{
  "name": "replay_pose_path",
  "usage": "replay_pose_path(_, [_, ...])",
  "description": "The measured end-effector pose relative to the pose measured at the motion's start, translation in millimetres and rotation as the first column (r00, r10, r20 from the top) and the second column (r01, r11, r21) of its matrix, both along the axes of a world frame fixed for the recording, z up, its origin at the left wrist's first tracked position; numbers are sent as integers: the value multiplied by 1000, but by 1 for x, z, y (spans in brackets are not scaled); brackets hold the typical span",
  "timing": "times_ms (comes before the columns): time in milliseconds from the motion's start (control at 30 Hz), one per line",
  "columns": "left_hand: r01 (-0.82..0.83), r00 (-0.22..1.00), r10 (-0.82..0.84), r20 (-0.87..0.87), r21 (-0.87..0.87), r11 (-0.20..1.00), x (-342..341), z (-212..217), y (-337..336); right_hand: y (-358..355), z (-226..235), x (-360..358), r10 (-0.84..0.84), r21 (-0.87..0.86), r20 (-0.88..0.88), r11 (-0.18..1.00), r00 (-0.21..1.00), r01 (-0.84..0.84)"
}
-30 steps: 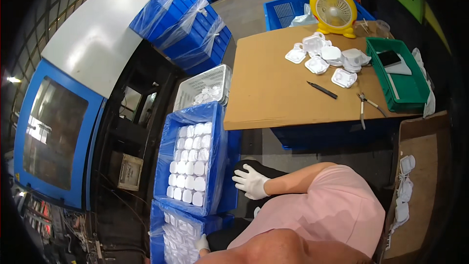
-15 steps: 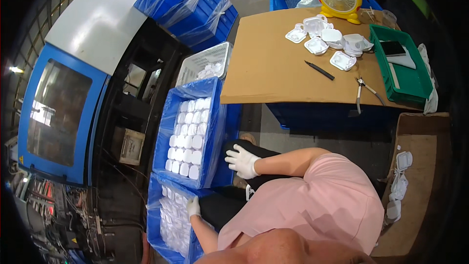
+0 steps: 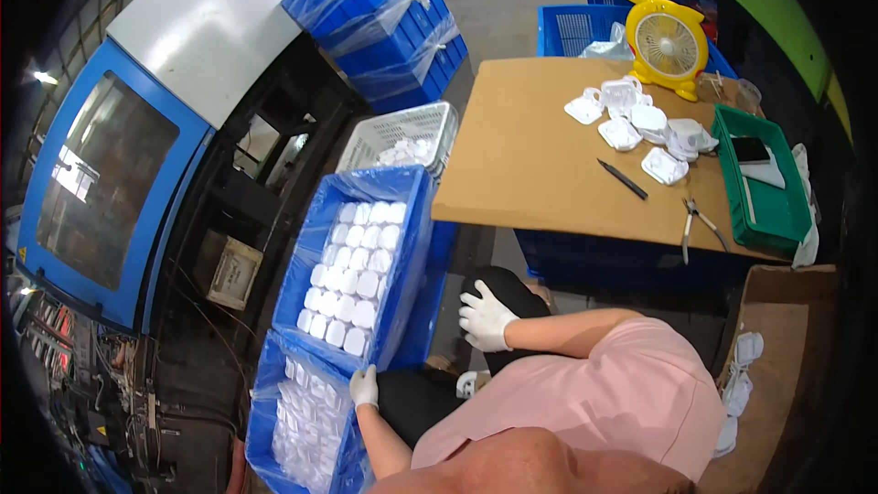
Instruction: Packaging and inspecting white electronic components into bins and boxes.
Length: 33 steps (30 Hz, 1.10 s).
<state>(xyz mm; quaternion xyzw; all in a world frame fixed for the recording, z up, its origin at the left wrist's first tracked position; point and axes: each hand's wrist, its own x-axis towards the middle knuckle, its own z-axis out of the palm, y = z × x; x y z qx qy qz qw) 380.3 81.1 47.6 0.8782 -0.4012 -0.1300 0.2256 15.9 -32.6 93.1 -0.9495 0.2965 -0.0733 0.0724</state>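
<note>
Loose liner and crowded rims beside the left hand

The left hand (image 3: 364, 387), white-gloved, lies at the inner rim of the lower bin (image 3: 260, 421), beside the white parts (image 3: 306, 425) in it. Whether its fingers grip the rim or only rest there, I cannot tell. The right hand (image 3: 487, 316), also gloved, has its fingers spread and looks bare of any load, against the dark trouser leg (image 3: 512, 289).

The likeliest trouble is the liner: a finger catching that slack film could drag parts out of place. The upper bin (image 3: 413, 261) sits close against the lower one, so a knock could upset its neat rows (image 3: 352, 270). On the worktop (image 3: 530, 155), the pliers (image 3: 691, 209) lie splayed, one handle seemingly past the edge; a bump might drop them.

Both bins are blue plastic under clear, wrinkled film. The rows are smooth, glossy, round-cornered squares; the lower parts are jumbled and glinting, their outlines hard to read. Flat brown cardboard covers the worktop, where more white parts (image 3: 648, 123) heap, with moulded rims and recesses.
</note>
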Motion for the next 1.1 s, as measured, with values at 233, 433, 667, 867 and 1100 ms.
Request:
replay_pose_path(233, [131,988,-139,67,112,985,-24,10,-57,-4,28,-24,-17,-37,-194,999,981,10])
replay_pose_path(433, [249,955,-277,106,222,943,-31,-1,-124,2,26,-53,-180,-78,-75,982,981,174])
replay_pose_path(667, [463,858,-498,123,234,855,-82,-26,-221,25,18,-129,-494,-126,10,862,869,491])
replay_pose_path(867, [702,604,-776,182,339,626,-171,-18,-256,75,7,-178,-676,-170,235,679,698,715])
replay_pose_path(1100, [804,487,-871,63,356,476,-223,-76,-289,136,13,-215,-867,-126,214,431,449,893])
